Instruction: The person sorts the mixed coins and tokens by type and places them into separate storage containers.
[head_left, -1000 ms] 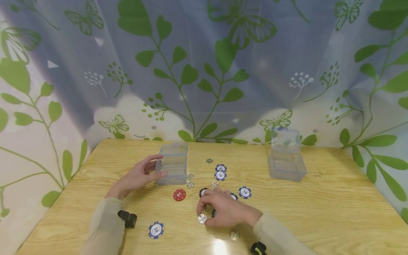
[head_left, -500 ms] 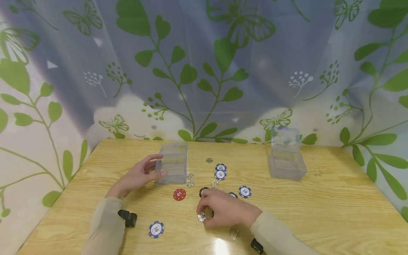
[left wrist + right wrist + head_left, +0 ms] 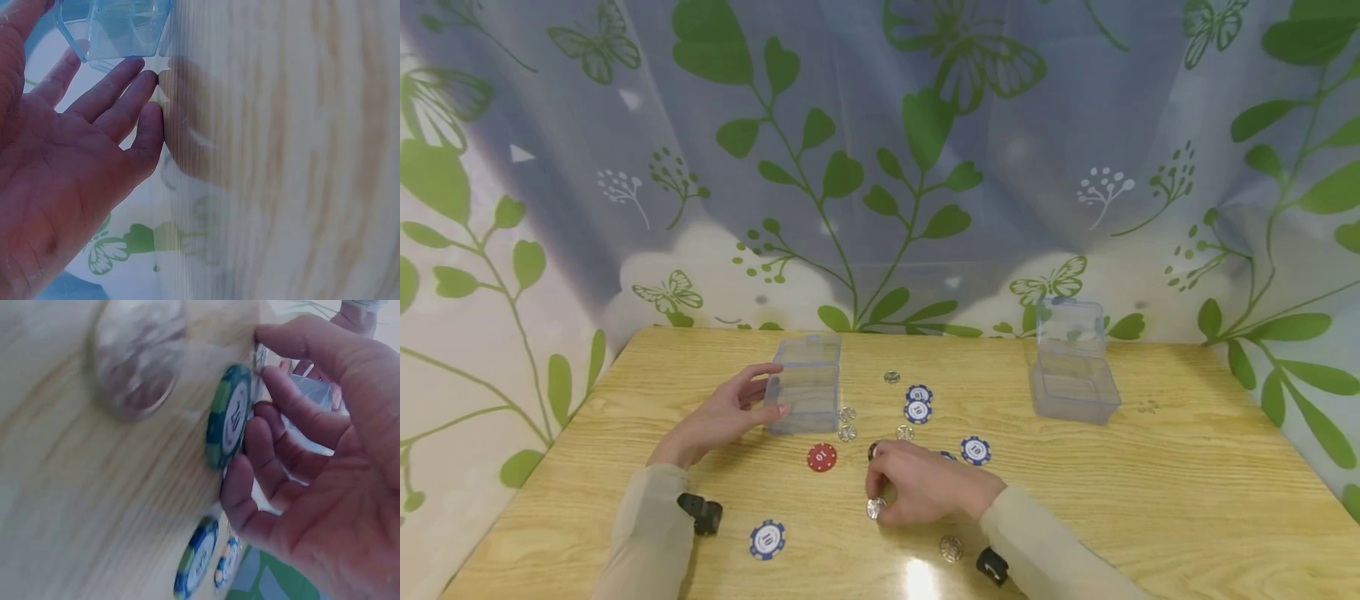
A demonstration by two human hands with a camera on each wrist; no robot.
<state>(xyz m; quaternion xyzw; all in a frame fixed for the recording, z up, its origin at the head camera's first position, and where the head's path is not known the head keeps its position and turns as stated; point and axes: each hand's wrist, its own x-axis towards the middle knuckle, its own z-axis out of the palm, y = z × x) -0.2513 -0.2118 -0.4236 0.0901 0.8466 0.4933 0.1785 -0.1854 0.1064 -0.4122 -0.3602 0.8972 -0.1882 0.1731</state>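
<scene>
Right sleeve (image 3: 1052,537) has slid slightly leftward since the head picture 1 second ago, while the left hand (image 3: 726,414) and the left clear plastic box (image 3: 805,423) have kept their places. Across the head view, the right hand (image 3: 921,485) pinches a metallic coin (image 3: 875,509) between thumb and index finger; whether it touches the worktop (image 3: 1187,500) cannot be told. Wide-set, the left hand's fingers and thumb rest against the near box, whose lid is open. About the hands lie a red poker chip (image 3: 822,457) marked 10, a black poker chip (image 3: 872,452) partly hidden by the right hand, 5 blue-and-white poker chips (image 3: 767,540) and 5 loose coins (image 3: 951,548). Well apart stands the right clear plastic box (image 3: 1075,408), also open.

From the left wrist, the fingers show outstretched beside the box, with the printed curtain (image 3: 106,255) beyond.

From the right wrist, the fingers are bent, thumb and index tips narrow around the coin; a green poker chip (image 3: 230,415) lies just beside them.
</scene>
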